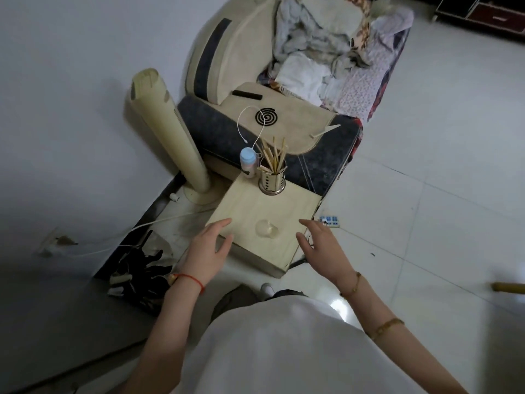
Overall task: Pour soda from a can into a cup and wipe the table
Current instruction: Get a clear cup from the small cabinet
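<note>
Nearest the camera is the person's white shirt (284,351), with two bare forearms reaching forward from it. The left hand (208,245) has a red string bracelet (191,278) at the wrist; its fingers are straight and loosely spread, lying over the near left corner of the small wooden table (255,211) and holding nothing. The right hand (321,245) is likewise relaxed and empty, fingers slightly apart, hovering at the table's near right edge; whether it touches the wood cannot be told. Two bead bracelets show on the right arm, one at the wrist (352,285) and one further up (387,327).

Between the two hands, near the front of the tabletop, stands one clear plastic cup (267,228), upright, and what is in it cannot be told. No can is visible. At the table's far edge stands one perforated metal holder (271,180) filled with wooden chopsticks, and just left of it one small bottle (247,163) with a pale blue cap.

Behind the table is a sofa (255,129) whose armrest carries one black mosquito coil (266,117), one white cable (247,123) and one dark remote-like bar (247,95); crumpled bedding is piled on the seat. One cream tower fan (167,132) stands to the left on the floor. One power strip (329,221) lies on the white tiles just right of the table.
</note>
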The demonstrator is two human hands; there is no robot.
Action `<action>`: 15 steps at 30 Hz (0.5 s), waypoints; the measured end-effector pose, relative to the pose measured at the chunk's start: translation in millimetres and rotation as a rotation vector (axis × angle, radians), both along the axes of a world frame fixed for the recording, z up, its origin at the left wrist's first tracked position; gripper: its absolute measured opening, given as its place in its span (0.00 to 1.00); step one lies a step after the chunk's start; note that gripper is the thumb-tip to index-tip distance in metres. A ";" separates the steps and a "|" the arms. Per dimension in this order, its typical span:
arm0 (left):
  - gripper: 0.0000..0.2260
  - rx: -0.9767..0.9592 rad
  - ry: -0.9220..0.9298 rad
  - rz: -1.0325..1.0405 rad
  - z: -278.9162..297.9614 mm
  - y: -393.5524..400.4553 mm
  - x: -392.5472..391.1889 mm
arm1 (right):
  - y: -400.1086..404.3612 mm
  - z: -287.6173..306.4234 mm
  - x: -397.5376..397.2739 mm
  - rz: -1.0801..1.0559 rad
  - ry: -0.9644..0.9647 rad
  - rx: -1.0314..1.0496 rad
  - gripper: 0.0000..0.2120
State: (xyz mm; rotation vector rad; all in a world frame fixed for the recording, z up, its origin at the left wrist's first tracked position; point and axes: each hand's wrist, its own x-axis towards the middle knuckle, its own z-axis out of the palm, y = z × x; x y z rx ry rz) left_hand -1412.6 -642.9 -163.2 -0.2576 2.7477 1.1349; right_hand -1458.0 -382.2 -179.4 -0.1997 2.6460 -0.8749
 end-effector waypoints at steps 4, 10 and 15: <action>0.19 0.012 -0.023 -0.050 -14.7 0.9 -29.5 | -1.9 -15.8 -8.5 -0.080 -0.090 -0.005 0.20; 0.21 0.006 -0.096 -0.162 -44.2 -2.3 -67.4 | -6.1 -43.2 -20.9 -0.223 -0.170 -0.003 0.19; 0.23 -0.008 -0.139 -0.228 -73.4 -7.5 -102.4 | -15.8 -65.5 -42.0 -0.329 -0.213 -0.019 0.18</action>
